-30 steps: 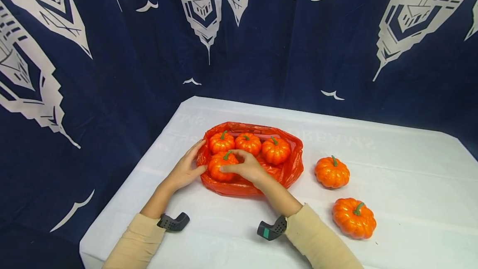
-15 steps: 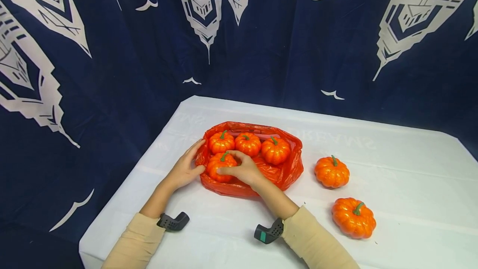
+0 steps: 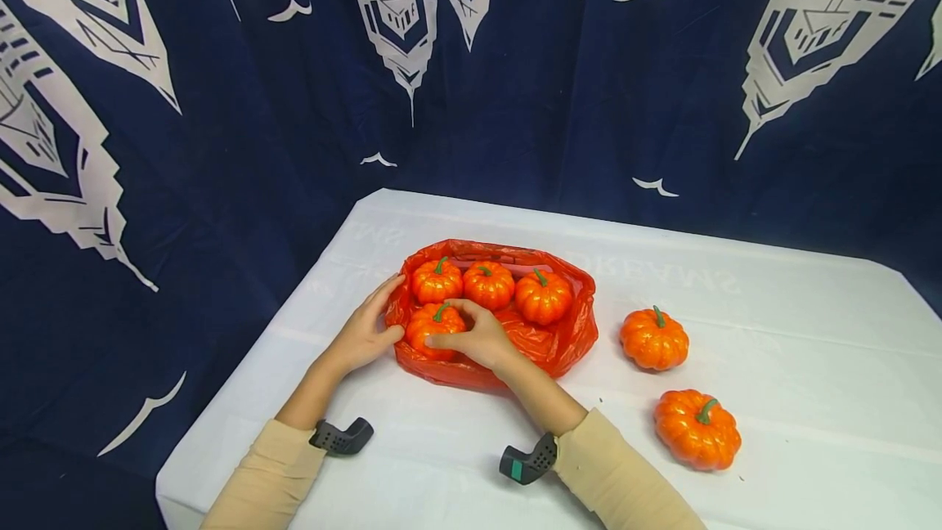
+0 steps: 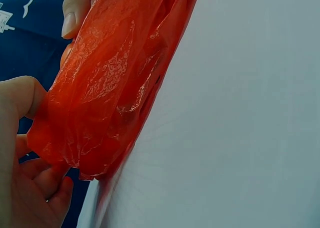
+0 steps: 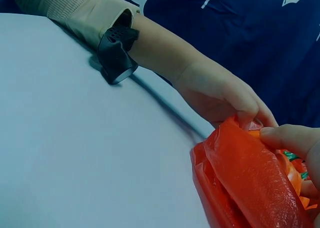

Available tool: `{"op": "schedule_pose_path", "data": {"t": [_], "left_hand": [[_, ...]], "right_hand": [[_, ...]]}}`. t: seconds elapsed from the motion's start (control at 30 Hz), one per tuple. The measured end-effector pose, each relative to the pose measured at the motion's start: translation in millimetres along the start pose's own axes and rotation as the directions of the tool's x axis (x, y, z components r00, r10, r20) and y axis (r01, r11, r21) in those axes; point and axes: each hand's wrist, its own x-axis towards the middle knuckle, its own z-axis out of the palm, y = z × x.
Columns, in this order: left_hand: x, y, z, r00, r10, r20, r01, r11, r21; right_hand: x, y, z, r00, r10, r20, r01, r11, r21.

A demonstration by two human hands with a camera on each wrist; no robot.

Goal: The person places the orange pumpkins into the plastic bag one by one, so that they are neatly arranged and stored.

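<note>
A red plastic bag [image 3: 577, 342] stands with its mouth spread wide on the white table. My left hand [image 3: 365, 336] grips its left rim, with the thumb near and the fingers round the outer side. Inside the bag, at its front left, my right hand [image 3: 482, 339] holds a small orange pumpkin [image 3: 423, 330] with a green stem between thumb and fingers. Behind it sit a left pumpkin [image 3: 436, 286], a middle pumpkin [image 3: 488, 286] and a right pumpkin [image 3: 543, 301]. In the left wrist view the bag's side [image 4: 110, 77] hides most of the contents.
Right of the bag, one pumpkin [image 3: 654, 340] lies on the white tablecloth [image 3: 824, 366], and another pumpkin [image 3: 697, 430] lies nearer the front. A dark blue curtain [image 3: 515, 129] with white building prints hangs behind the table. Each wrist wears a black camera mount [image 3: 528, 460].
My right hand has shifted slightly left and down with the pumpkin, which sits closer to the bag's left wall. The left hand has stayed almost still on the rim.
</note>
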Motion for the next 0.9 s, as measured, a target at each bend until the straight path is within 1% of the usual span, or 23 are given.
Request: {"op": "schedule_pose_path", "data": {"t": [0.2,0.37,0.53,0.7,0.9], "left_hand": [[-0.2,0.9,0.1,1.000,-0.017,0.002,0.017,1.000,0.005],[-0.3,0.3,-0.3,1.000,-0.017,0.000,0.017,1.000,0.003],[-0.3,1.3,-0.6,1.000,0.000,-0.002,0.000,1.000,0.001],[-0.9,1.5,-0.7,1.000,0.000,-0.002,0.000,1.000,0.010],[-0.7,1.5,-0.7,1.000,0.003,0.006,-0.003,1.000,0.003]], "right_hand": [[0.4,0.0,-1.7,1.000,-0.012,0.005,0.012,1.000,0.012],[0.6,-1.3,-6.2,1.000,-0.010,0.001,0.010,0.999,0.050],[-2.8,-4.5,-15.4,1.000,-0.012,-0.022,0.014,0.996,0.084],[-9.3,-8.0,-25.0,0.999,-0.019,-0.030,0.022,0.993,0.112],[-19.6,-10.7,-40.0,0.999,-0.016,-0.043,0.020,0.993,0.115]]}}
